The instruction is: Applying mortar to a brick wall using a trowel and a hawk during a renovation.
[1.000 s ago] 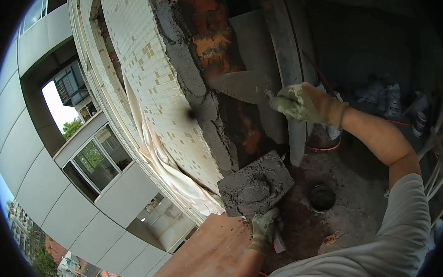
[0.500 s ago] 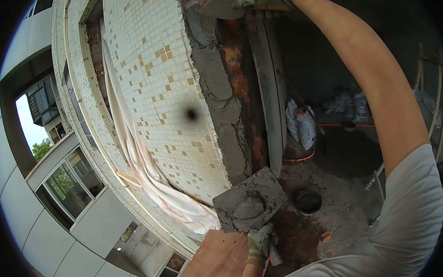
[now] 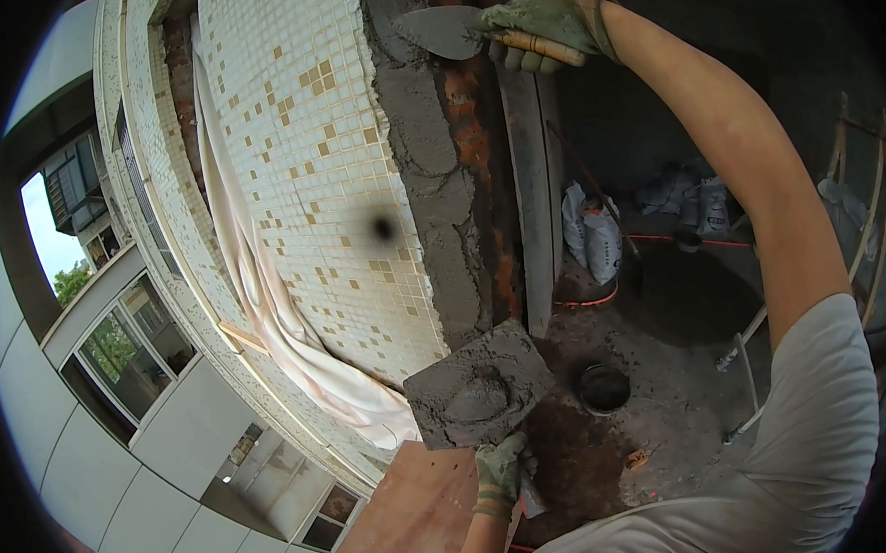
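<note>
My right hand (image 3: 550, 29), in a green-grey work glove, is closed round the wooden handle of a trowel (image 3: 440, 33) at the upper middle. The blade's tip touches the wet grey mortar (image 3: 425, 127) coating the narrow edge of the wall. Low in the middle, my gloved left hand (image 3: 501, 471) grips a mortar hawk (image 3: 435, 402) from beneath; part of its handle shows below the fist. A mound of mortar (image 3: 479, 393) lies on the hawk's board. The hawk is near the lower end of the coated strip; whether they touch I cannot tell.
White and tan mosaic tiles (image 3: 308, 183) face the wall, with draped cloth (image 3: 263, 286) beside them. Reddish brick (image 3: 463, 115) borders the mortar. A brown board (image 3: 405, 514) lies below. Right, on the floor, are a black bucket (image 3: 603, 388), white sacks (image 3: 602, 243) and an orange hose (image 3: 589, 299).
My right hand and the trowel have come down along the wall edge, and more of the glove and handle shows. The view has shifted slightly; the hawk stays near the strip's lower end.
</note>
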The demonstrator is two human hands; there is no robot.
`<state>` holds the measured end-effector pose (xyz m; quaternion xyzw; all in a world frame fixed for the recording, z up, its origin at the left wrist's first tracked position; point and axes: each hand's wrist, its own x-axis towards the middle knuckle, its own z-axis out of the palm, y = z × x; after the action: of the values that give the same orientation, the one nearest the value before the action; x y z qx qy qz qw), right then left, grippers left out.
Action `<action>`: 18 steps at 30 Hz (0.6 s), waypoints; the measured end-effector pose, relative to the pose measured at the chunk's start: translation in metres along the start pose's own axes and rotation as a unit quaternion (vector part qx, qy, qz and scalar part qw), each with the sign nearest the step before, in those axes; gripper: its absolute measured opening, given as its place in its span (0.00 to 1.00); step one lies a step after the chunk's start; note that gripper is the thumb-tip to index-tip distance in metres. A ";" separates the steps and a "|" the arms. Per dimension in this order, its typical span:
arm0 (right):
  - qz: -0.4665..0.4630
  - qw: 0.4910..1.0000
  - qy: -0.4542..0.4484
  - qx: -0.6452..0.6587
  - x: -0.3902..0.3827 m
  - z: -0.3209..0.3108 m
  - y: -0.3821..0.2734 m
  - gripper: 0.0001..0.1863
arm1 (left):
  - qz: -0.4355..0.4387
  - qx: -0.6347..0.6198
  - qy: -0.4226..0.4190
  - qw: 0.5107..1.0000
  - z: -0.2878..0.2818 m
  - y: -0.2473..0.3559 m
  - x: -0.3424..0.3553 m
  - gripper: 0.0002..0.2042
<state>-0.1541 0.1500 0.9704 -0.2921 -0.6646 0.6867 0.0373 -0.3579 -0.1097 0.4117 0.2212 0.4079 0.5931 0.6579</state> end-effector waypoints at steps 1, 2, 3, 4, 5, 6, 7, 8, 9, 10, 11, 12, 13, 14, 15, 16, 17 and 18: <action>0.012 0.999 0.035 -0.022 0.009 0.007 0.015 0.23 | 0.001 0.000 0.006 1.000 0.001 0.000 0.000 0.06; -0.004 0.983 0.154 -0.096 0.005 0.018 0.019 0.25 | 0.007 0.007 0.013 1.000 0.005 -0.001 0.001 0.07; -0.005 0.985 0.146 -0.096 0.011 0.038 0.031 0.25 | 0.015 0.012 0.028 0.999 0.004 -0.001 0.001 0.07; -0.063 0.924 0.274 -0.259 0.016 0.065 0.048 0.25 | 0.019 0.011 0.036 0.999 0.003 -0.001 -0.001 0.07; -0.116 0.812 0.400 -0.409 0.009 0.078 0.057 0.25 | 0.007 0.018 0.034 0.999 0.007 -0.003 0.001 0.06; -0.093 0.839 0.384 -0.373 -0.008 0.046 0.042 0.27 | -0.006 0.029 0.014 0.999 0.020 -0.007 0.004 0.06; -0.095 0.842 0.380 -0.371 -0.006 0.053 0.042 0.27 | -0.005 0.029 0.020 0.999 0.022 -0.008 0.004 0.06; -0.154 0.765 0.440 -0.444 -0.006 0.059 0.039 0.28 | -0.001 0.033 0.023 0.999 0.023 -0.007 0.003 0.06; -0.213 0.675 0.492 -0.507 -0.007 0.073 0.035 0.29 | 0.005 0.036 0.028 0.999 0.024 -0.007 0.002 0.05; -0.234 0.628 0.528 -0.521 -0.012 0.083 0.032 0.29 | 0.008 0.038 0.033 0.999 0.026 -0.008 0.002 0.05; -0.239 0.631 0.526 -0.518 -0.012 0.061 0.022 0.29 | 0.010 0.037 0.035 0.999 0.027 -0.010 0.002 0.06; -0.254 0.809 0.402 -0.345 -0.029 0.019 0.008 0.25 | 0.003 0.041 0.015 0.999 0.037 -0.016 0.011 0.06; -0.261 0.930 0.218 -0.136 -0.021 0.015 0.003 0.23 | 0.006 0.042 0.028 0.999 0.035 -0.014 0.010 0.06; -0.398 0.866 0.270 -0.139 -0.003 0.006 0.026 0.30 | 0.006 0.040 0.035 0.999 0.034 -0.012 0.009 0.07; -0.404 0.868 0.257 -0.134 0.016 0.005 0.042 0.30 | 0.009 0.038 0.044 0.998 0.032 -0.011 0.007 0.08; -0.426 0.864 0.240 -0.119 0.034 -0.004 0.056 0.30 | 0.015 0.039 0.049 0.998 0.036 -0.009 0.005 0.08; -0.448 0.859 0.224 -0.107 0.047 -0.010 0.069 0.30 | 0.024 0.040 0.065 0.997 0.041 -0.007 0.000 0.08; -0.459 0.855 0.228 -0.081 0.064 -0.005 0.084 0.30 | 0.033 0.040 0.088 0.995 0.044 -0.004 -0.004 0.08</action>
<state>-0.1764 0.1732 0.8699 -0.1044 -0.7493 0.4494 0.4751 -0.3202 -0.1059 0.4343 0.2078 0.4803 0.6147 0.5901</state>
